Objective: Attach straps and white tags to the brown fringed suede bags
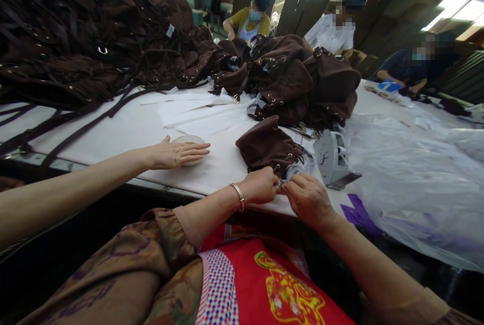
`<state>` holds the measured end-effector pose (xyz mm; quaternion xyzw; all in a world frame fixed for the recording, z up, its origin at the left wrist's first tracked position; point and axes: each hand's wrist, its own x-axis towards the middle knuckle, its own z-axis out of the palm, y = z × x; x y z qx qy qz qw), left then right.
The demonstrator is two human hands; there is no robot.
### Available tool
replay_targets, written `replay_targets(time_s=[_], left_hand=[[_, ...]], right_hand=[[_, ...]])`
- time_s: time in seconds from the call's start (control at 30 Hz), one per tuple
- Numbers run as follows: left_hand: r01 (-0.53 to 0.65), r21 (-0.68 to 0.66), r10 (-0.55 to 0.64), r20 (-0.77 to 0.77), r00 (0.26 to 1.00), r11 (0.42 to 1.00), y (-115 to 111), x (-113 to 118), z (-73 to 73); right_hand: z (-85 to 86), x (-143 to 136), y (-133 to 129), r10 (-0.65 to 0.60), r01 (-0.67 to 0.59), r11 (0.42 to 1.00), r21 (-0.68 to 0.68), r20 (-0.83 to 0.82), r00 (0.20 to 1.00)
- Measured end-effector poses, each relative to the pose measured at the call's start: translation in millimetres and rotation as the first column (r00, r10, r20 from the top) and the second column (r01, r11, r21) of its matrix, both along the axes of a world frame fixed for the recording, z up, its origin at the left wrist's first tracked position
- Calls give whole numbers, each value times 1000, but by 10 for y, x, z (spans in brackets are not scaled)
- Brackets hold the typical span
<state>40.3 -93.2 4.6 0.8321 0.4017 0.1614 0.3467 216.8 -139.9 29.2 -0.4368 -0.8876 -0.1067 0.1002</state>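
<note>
A small brown drawstring bag lies on its side on the white table, its mouth with metal eyelets turned towards me. Crumpled clear plastic shows at that mouth. My left hand, a silver bangle at its wrist, is pinched closed against the near edge of the bag. Close beside it, my right hand is closed too. The fingertips of both hands meet over a small dark piece at the bag's mouth, too small to make out.
From the left, another person's hand rests flat on a white round object. Brown bags are heaped behind, with straps trailing left. A grey-white tape dispenser and plastic sheeting lie right. Several people work beyond.
</note>
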Motion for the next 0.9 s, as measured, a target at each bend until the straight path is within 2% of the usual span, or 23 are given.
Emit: replay_targets(time_s=[0.2,0.3,0.43,0.53,0.63,0.73,0.8,0.83,0.9], left_hand=[[10,-71,-8,30,1000,997,47,-12,54],[57,-178,-43,81,996,982,63,-60,107],[131,-412,-23,257,966,902,75,-117,136],[121,-482,40,311,950,868,85,-115,121],[84,-404,38,286,957,911,75,-82,117],[7,-248,45,200,979,969,35,-47,152],[-55,-125,74,149,986,991,7,-31,181],[-77,-76,87,137,987,994,-3,-23,190],[-100,-19,101,130,986,995,-18,0,191]], right_hand=[[-144,16,-235,-38,42,997,65,-67,997],[-263,25,-322,-62,78,987,142,-114,992],[-349,-4,-337,-68,122,958,261,-207,976],[-342,-59,-321,-79,163,945,283,-288,954],[-305,-76,-312,-86,195,950,245,-395,915],[-237,102,-235,-78,184,971,151,-527,846],[-166,401,-101,-120,229,968,103,-614,780],[-122,604,-12,-173,292,953,76,-656,735],[-35,1068,187,-365,486,873,-45,-722,588]])
